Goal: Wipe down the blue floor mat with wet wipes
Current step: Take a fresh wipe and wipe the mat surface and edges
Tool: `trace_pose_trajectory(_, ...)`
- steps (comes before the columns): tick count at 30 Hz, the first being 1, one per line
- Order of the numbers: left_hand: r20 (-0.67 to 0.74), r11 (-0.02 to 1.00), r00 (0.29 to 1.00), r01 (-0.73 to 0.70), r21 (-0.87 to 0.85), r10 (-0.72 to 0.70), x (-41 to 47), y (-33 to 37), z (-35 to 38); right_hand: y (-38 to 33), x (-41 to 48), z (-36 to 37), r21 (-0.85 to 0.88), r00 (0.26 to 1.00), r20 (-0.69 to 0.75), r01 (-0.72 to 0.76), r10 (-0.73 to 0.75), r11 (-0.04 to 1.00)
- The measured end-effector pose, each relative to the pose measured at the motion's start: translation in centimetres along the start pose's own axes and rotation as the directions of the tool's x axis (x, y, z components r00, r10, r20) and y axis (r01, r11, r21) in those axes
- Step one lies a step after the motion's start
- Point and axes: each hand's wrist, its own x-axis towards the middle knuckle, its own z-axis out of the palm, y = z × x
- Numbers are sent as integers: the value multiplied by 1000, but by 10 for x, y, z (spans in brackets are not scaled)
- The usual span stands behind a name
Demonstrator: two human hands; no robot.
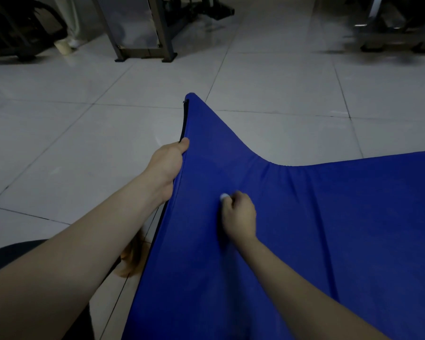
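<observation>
The blue floor mat (304, 217) fills the lower right of the head view, its far left corner lifted off the tiles and pointing up. My left hand (168, 165) grips the mat's left edge just below that raised corner, thumb on top. My right hand (239, 214) is curled on the mat's surface and holds a small white wet wipe (223, 197), which pokes out past the fingers and touches the fabric. A dark zip runs along the mat's left edge.
Pale glossy floor tiles (84, 123) stretch left and beyond the mat. A dark metal frame stand (145, 52) sits at the back centre, dark furniture at the back left and right. A cream roll (63, 46) lies by the left furniture.
</observation>
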Motion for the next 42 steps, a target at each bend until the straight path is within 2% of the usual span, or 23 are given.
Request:
trace_pose_trajectory(2,-20,1000,1000,6,1,-6,1,0,0,-54,-16,4,111,985,-6,169,-170,979)
trace_pose_trajectory(4,-57,1000,998,8,-27,-10,2,1,-1,-96,-36,6,131,923,8,381,-386,915)
trace_pose_trajectory(6,-58,998,998,19,-58,-22,2,2,-1,-108,-46,7,85,848,6,527,-530,845)
trace_pose_trajectory(8,-46,998,999,25,-62,-28,4,1,-3,-92,-39,8,-11,815,-8,579,-579,815)
trace_pose_trajectory(10,-38,999,999,14,-36,-15,5,1,-5,-57,-24,10,-70,863,-18,502,-504,862)
trace_pose_trajectory(12,-22,999,1000,10,-38,-11,5,0,-6,-9,-15,9,-95,941,-16,336,-339,937)
trace_pose_trajectory(14,-4,999,1000,20,-32,-20,2,1,-4,43,-12,1,-135,987,36,160,-157,978)
trace_pose_trajectory(17,3,999,1000,21,-45,-21,-1,1,-1,82,-16,-12,-196,997,33,-56,64,979)
trace_pose_trajectory(19,2,999,1000,24,-44,-24,0,1,0,64,-19,-8,-114,992,3,-123,125,986)
trace_pose_trajectory(23,-13,999,1000,12,-35,-13,2,-2,1,-32,-35,8,153,998,-35,56,-52,987)
trace_pose_trajectory(25,-44,998,999,8,-58,-10,4,-2,-1,-74,-50,12,205,973,9,223,-230,953)
trace_pose_trajectory(28,-94,1000,996,9,-18,-11,5,3,-3,-92,-63,14,150,856,-1,511,-516,846)
trace_pose_trajectory(30,-84,1000,996,4,-1,-4,7,2,-5,-71,-58,15,45,791,-11,611,-611,790)
trace_pose_trajectory(31,-64,1000,998,7,-21,-8,6,2,-5,-51,-52,16,-1,790,-3,613,-613,790)
trace_pose_trajectory(34,-37,999,999,14,-37,-15,5,0,-5,13,-36,12,-92,893,11,448,-449,889)
trace_pose_trajectory(37,-15,999,1000,16,-47,-16,3,-1,-4,73,-27,-4,-172,984,104,160,-144,972)
trace_pose_trajectory(40,-14,998,1000,18,-52,-19,4,-3,-3,91,-21,-14,-259,990,107,-63,93,964)
trace_pose_trajectory(42,-15,998,1000,16,-59,-17,4,-3,-2,64,-21,-6,-221,984,92,-128,152,967)
